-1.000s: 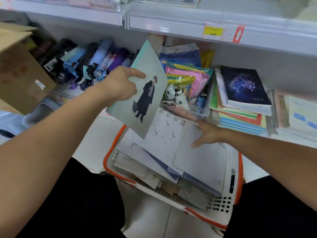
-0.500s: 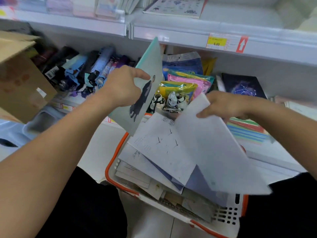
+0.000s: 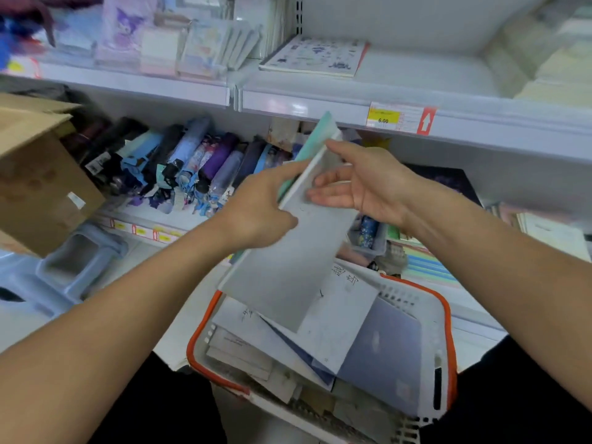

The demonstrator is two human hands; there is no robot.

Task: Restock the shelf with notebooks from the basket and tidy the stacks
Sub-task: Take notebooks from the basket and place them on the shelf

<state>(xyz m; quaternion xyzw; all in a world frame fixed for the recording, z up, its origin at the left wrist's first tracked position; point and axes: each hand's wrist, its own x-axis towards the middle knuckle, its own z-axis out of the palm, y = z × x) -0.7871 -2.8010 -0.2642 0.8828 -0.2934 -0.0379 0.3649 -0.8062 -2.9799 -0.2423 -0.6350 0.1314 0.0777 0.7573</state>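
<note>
Both my hands hold two thin notebooks together, on edge, above the basket. The grey-white notebook (image 3: 288, 261) faces me, and a teal one (image 3: 323, 126) peeks out behind its top. My left hand (image 3: 259, 209) grips the pair from the left side. My right hand (image 3: 355, 184) holds the upper right part, thumb on the top edge and fingers across the grey cover. Below sits the white basket with an orange rim (image 3: 447, 318), holding several more notebooks, one white (image 3: 339, 322) and one blue (image 3: 384, 344).
The upper shelf (image 3: 320, 104) carries a flat notebook (image 3: 314, 57) and a yellow price tag (image 3: 382, 115). On the lower shelf lie several folded umbrellas (image 3: 192, 165) and notebook stacks (image 3: 426, 264) at right. A cardboard box (image 3: 35, 174) stands at left, above a pale blue stool (image 3: 77, 264).
My right hand lifted the grey-white notebook out of the basket and brought it against the teal one in my left hand. The view tilted up toward the upper shelf.
</note>
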